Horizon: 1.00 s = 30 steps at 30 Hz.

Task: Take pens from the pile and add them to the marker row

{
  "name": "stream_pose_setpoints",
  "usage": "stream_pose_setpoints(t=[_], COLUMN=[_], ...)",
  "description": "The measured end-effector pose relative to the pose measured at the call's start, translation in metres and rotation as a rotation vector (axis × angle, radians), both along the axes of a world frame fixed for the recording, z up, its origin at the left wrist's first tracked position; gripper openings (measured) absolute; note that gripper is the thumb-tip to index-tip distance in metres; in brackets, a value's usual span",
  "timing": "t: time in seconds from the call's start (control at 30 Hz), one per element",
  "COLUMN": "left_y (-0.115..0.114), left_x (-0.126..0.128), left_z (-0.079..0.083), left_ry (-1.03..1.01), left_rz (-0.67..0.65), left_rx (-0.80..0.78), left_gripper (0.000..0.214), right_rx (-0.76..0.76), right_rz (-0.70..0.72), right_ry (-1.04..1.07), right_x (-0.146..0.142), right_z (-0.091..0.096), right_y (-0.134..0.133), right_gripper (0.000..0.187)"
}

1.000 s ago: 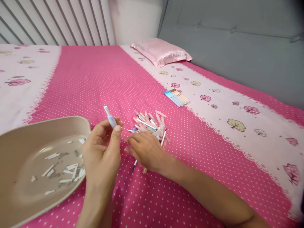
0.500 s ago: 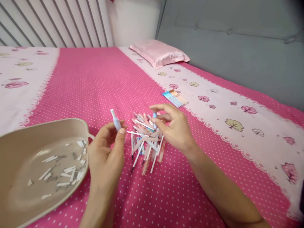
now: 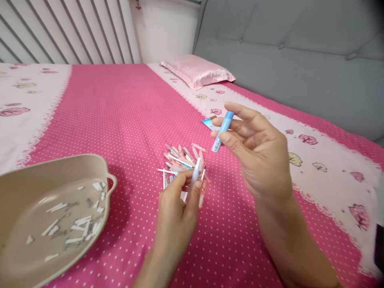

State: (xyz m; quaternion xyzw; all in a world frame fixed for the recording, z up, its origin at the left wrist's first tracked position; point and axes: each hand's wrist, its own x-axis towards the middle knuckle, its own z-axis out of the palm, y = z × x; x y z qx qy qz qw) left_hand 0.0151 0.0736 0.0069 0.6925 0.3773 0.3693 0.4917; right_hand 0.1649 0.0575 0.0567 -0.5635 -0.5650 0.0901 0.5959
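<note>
My left hand (image 3: 177,200) pinches a pale-blue pen part with a white end (image 3: 195,173) between thumb and fingers, white end up, in front of the pile. Raised to the right, my right hand (image 3: 261,156) grips a blue pen barrel (image 3: 222,131) with a barcode near its lower end, tilted. The two pieces are apart. Behind and below my left hand lies a heap of pink and white pen parts and refills (image 3: 180,156), partly hidden by that hand.
A beige basin (image 3: 105,164) at the left holds small white pieces and springs (image 3: 81,224). Behind my right hand, a row of blue and brown pens (image 3: 207,123) is partly covered. The pink pillow (image 3: 198,72) lies farther back on the dotted bedspread (image 3: 114,104), beside a grey headboard (image 3: 285,72).
My right hand has lifted the blue barrel up and right, away from the heap. My left hand has moved right, carrying its pen part in front of the heap. The view has shifted slightly.
</note>
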Motion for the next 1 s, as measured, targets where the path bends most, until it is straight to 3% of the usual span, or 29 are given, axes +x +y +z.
stream_pose_setpoints(t=[0.43, 1.0], left_y=[-0.002, 0.000], left_x=[-0.001, -0.004], left_z=[0.001, 0.006], left_ry=[0.051, 0.053], left_rz=[-0.033, -0.031], left_rx=[0.064, 0.023], left_gripper=[0.019, 0.016], right_rx=[-0.058, -0.105], right_rz=[0.077, 0.239], right_ry=[-0.037, 0.133], right_x=[-0.011, -0.015], right_z=[-0.003, -0.004], right_y=[0.000, 0.002], right_gripper=[0.039, 0.033])
